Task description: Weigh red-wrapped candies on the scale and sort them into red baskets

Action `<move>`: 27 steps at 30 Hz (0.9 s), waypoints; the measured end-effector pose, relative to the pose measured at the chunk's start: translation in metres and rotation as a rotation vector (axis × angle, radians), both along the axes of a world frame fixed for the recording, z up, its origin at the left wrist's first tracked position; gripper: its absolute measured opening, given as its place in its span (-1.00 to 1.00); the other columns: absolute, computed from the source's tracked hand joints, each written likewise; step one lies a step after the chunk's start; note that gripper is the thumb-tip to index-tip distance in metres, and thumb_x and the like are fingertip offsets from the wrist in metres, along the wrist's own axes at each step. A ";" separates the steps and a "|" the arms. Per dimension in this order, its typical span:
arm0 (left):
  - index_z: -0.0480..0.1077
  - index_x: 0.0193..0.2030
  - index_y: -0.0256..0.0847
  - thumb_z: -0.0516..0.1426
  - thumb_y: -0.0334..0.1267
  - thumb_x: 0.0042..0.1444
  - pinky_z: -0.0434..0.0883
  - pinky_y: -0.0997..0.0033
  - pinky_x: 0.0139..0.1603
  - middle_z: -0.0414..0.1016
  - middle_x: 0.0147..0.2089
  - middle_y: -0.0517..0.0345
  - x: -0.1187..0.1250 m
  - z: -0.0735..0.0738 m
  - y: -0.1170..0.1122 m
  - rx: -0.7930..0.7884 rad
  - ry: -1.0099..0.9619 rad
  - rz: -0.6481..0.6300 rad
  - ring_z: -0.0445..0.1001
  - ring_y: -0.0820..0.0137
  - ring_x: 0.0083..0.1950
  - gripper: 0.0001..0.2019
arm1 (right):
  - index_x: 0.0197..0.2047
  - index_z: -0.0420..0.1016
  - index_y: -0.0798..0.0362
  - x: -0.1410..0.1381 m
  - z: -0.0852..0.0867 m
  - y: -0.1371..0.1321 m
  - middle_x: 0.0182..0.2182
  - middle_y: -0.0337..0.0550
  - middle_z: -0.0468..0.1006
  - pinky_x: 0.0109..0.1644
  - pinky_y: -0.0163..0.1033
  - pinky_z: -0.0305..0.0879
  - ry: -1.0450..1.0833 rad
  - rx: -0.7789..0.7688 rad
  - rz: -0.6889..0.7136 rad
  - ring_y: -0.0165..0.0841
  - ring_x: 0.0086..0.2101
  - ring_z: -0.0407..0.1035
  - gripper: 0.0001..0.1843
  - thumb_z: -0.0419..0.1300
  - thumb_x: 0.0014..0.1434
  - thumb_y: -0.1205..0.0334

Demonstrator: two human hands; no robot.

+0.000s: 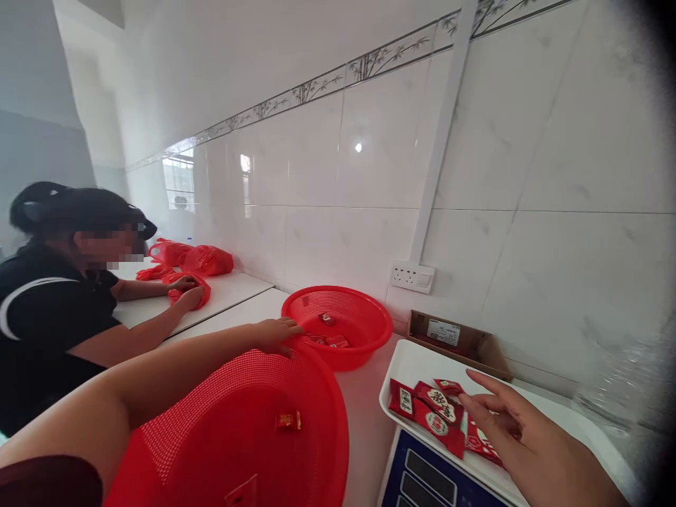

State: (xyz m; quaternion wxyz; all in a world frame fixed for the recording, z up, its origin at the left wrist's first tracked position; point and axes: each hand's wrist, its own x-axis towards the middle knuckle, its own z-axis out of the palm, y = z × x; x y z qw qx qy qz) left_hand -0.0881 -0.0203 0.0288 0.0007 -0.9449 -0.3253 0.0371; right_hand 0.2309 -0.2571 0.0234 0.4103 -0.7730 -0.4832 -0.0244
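Observation:
My left hand (274,334) reaches forward over the meeting rims of two red plastic baskets, fingers stretched with nothing visible in them. In the large near basket (222,373) lie a small red and gold wrapped piece (288,421) and another red packet (243,493). Several red packets (336,341) sit in the smaller far basket (377,325). Above the white tray (404,359) of a weighing scale hovers my right hand (510,422), its index finger extended and thumb apart. Right by the fingertips lie several red packets (436,415) with white printing; whether I touch one I cannot tell.
A brown cardboard box (478,345) stands behind the scale (427,479), against the tiled wall. Clear plastic (612,394) lies at the right. To the left, a person (47,310) handles a red plastic bag (198,292); other red bags (208,259) lie beyond.

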 end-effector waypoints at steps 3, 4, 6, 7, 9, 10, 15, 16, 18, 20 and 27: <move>0.20 0.09 -0.13 0.18 -0.11 0.00 0.31 0.20 -0.05 0.31 0.07 -0.08 -0.011 0.005 -0.001 0.035 0.070 0.079 0.29 0.11 0.10 -0.50 | -0.02 0.41 -0.13 0.010 0.005 -0.005 -0.30 -0.21 0.59 -0.35 -0.17 0.36 0.104 -0.112 -0.007 -0.21 -0.35 0.47 -0.40 -0.04 -0.01 -0.26; 0.22 0.07 -0.13 0.17 -0.09 0.01 0.32 0.20 -0.07 0.32 0.05 -0.07 -0.015 0.007 0.000 0.050 0.089 0.106 0.30 0.11 0.08 -0.53 | 0.00 0.40 -0.13 0.013 0.005 -0.006 -0.27 -0.20 0.59 -0.34 -0.16 0.35 0.099 -0.121 -0.037 -0.19 -0.33 0.47 -0.41 -0.04 0.00 -0.23; 0.25 0.02 -0.15 0.13 -0.06 0.05 0.33 0.20 -0.09 0.34 0.02 -0.07 -0.020 0.009 0.003 0.085 0.121 0.158 0.33 0.11 0.05 -0.58 | 0.00 0.40 -0.11 0.019 0.004 -0.008 -0.25 -0.17 0.58 -0.35 -0.14 0.33 0.065 -0.130 -0.120 -0.17 -0.32 0.45 -0.45 -0.06 0.04 -0.16; 0.26 0.01 -0.16 0.11 -0.05 0.06 0.33 0.18 -0.09 0.35 0.01 -0.08 -0.022 0.008 0.005 0.105 0.133 0.185 0.33 0.10 0.04 -0.60 | 0.00 0.41 -0.10 0.021 0.004 -0.009 -0.25 -0.16 0.58 -0.35 -0.13 0.32 0.047 -0.129 -0.157 -0.16 -0.32 0.45 -0.48 -0.08 0.06 -0.11; 0.27 0.00 -0.20 0.08 -0.03 0.08 0.33 0.13 -0.09 0.36 0.01 -0.13 -0.024 0.006 0.010 0.146 0.148 0.240 0.33 0.06 0.04 -0.60 | 0.01 0.41 -0.09 0.023 0.004 -0.010 -0.23 -0.14 0.57 -0.31 -0.11 0.32 0.019 -0.122 -0.212 -0.15 -0.29 0.44 -0.51 -0.12 0.10 -0.02; 0.26 0.01 -0.22 0.07 -0.03 0.09 0.32 0.10 -0.08 0.35 0.03 -0.16 -0.024 0.003 0.013 0.166 0.151 0.268 0.31 0.04 0.05 -0.59 | 0.02 0.40 -0.08 0.024 0.005 -0.011 -0.20 -0.13 0.56 -0.28 -0.10 0.31 0.012 -0.122 -0.233 -0.14 -0.25 0.43 -0.51 -0.14 0.12 0.02; 0.19 0.13 -0.26 0.04 0.01 0.11 0.26 0.01 -0.01 0.32 0.08 -0.25 -0.020 -0.007 0.027 0.242 0.138 0.405 0.25 -0.02 0.13 -0.48 | 0.09 0.35 0.00 0.028 0.004 -0.011 -0.05 -0.08 0.49 -0.13 -0.07 0.29 0.017 -0.188 -0.281 -0.13 -0.09 0.36 -0.46 -0.24 0.17 0.13; 0.16 0.16 -0.26 0.03 0.02 0.12 0.26 0.00 -0.02 0.34 0.06 -0.26 -0.019 -0.008 0.030 0.249 0.133 0.433 0.28 -0.02 0.11 -0.46 | 0.09 0.35 0.02 0.030 0.003 -0.010 -0.04 -0.06 0.48 -0.12 -0.08 0.29 0.006 -0.199 -0.282 -0.13 -0.08 0.36 -0.46 -0.24 0.17 0.15; 0.11 0.21 -0.26 -0.01 0.04 0.14 0.29 -0.01 -0.07 0.37 0.02 -0.27 -0.017 -0.009 0.033 0.259 0.121 0.485 0.34 -0.04 0.04 -0.43 | 0.11 0.33 0.05 0.032 -0.001 -0.008 -0.04 -0.03 0.48 -0.10 -0.09 0.28 -0.009 -0.231 -0.272 -0.14 -0.08 0.36 -0.46 -0.25 0.17 0.19; 0.04 0.25 -0.27 -0.07 0.00 0.18 0.31 0.00 -0.11 0.38 0.01 -0.28 -0.016 -0.009 0.037 0.265 0.104 0.519 0.38 -0.03 0.00 -0.44 | 0.14 0.29 0.05 0.034 -0.006 -0.004 0.00 -0.03 0.44 -0.06 -0.09 0.27 -0.007 -0.278 -0.253 -0.15 -0.05 0.34 -0.46 -0.25 0.18 0.19; -0.02 0.28 -0.32 -0.14 -0.32 0.21 0.35 0.10 -0.12 0.32 0.08 -0.28 -0.013 -0.001 0.040 0.273 0.059 0.557 0.42 0.06 -0.03 -0.52 | 0.20 0.20 0.05 0.041 -0.031 0.007 0.10 -0.03 0.34 0.07 -0.10 0.20 -0.012 -0.347 -0.098 -0.17 0.07 0.22 -0.39 -0.09 0.13 -0.03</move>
